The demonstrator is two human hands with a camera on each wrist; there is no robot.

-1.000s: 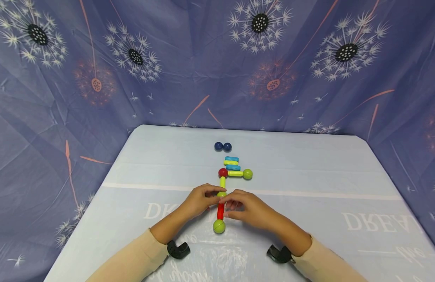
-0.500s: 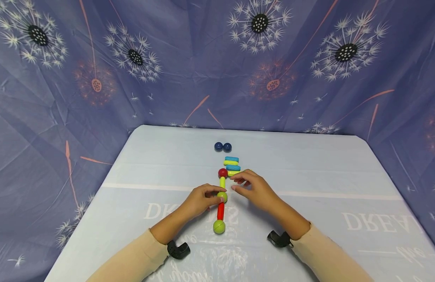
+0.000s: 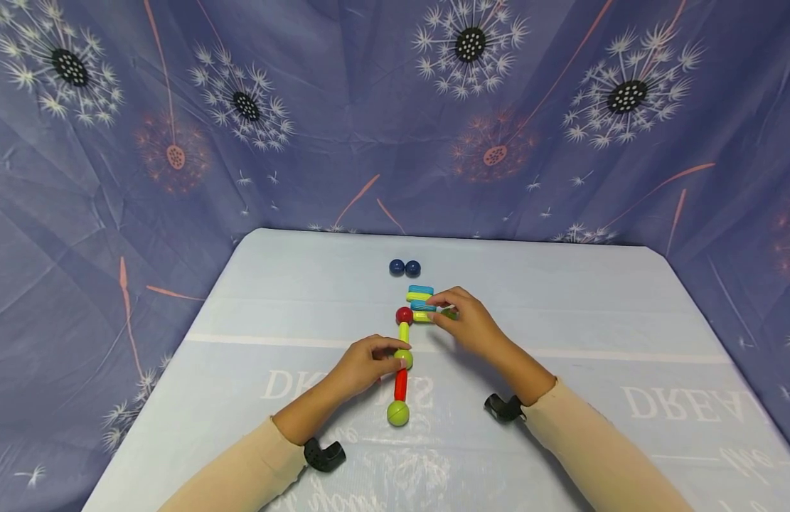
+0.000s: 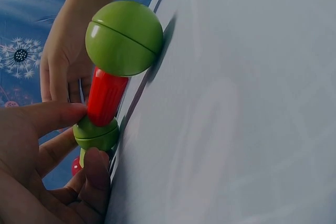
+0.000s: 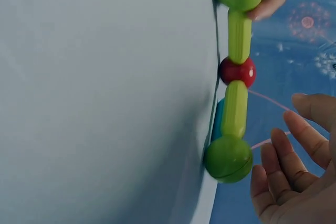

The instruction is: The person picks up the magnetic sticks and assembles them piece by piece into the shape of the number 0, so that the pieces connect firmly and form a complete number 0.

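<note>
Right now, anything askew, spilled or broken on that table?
Nothing stands out: no spill or visible damage. The L-shaped ball-and-rod chain looks intact where the left hand's fingers don't cover it; three loose rods lie roughly parallel, two navy balls side by side.

From the near side of the red ball (image 3: 404,316), my head view looks forward and steeply down, farthest off. My wrist views, both turned sideways, face forward, low and close: one from its near left, one from its near right. Both share it and the green ball (image 4: 97,135) just nearer me.
</note>
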